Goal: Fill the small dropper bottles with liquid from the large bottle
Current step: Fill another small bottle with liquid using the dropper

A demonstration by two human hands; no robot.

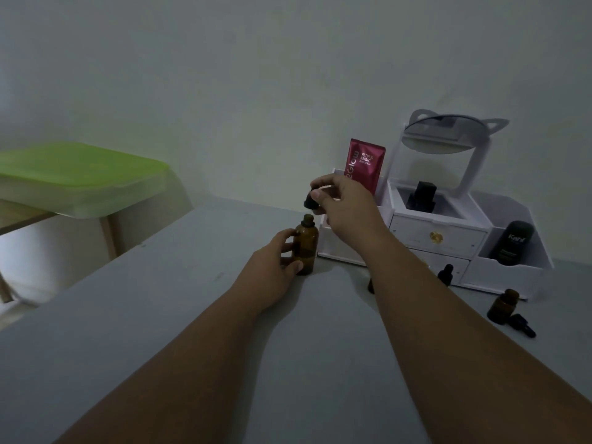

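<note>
Green-lidded bin (80,177): far left, beside the grey worktop (160,315).

Left hand (275,261): forearm stretched forward from the lower edge; fingers and thumb wrapped round the lower body of the large amber bottle (307,248), gripping it.

Large amber bottle: upright on the worktop, neck open, just in front of the white organiser (439,238).

Right hand (342,203): forearm angled in from the lower right, wrist bent, hand raised above the bottle. Thumb and fingertips pinch a black cap (310,201), held just above the open neck and apart from it.

White organiser: against the wall, drawers in front. Holds a red sachet (365,165), a black item (423,195) in its top compartment, a dark tube (511,243) in the right tray; cat-eared mirror (448,136) on top.

Small dropper bottles: 1 capped (446,274), before the drawers; 1 uncapped (502,307), further right, with a black dropper cap (522,325) lying beside it. Another dark item (371,285) is mostly hidden behind the right forearm.
</note>
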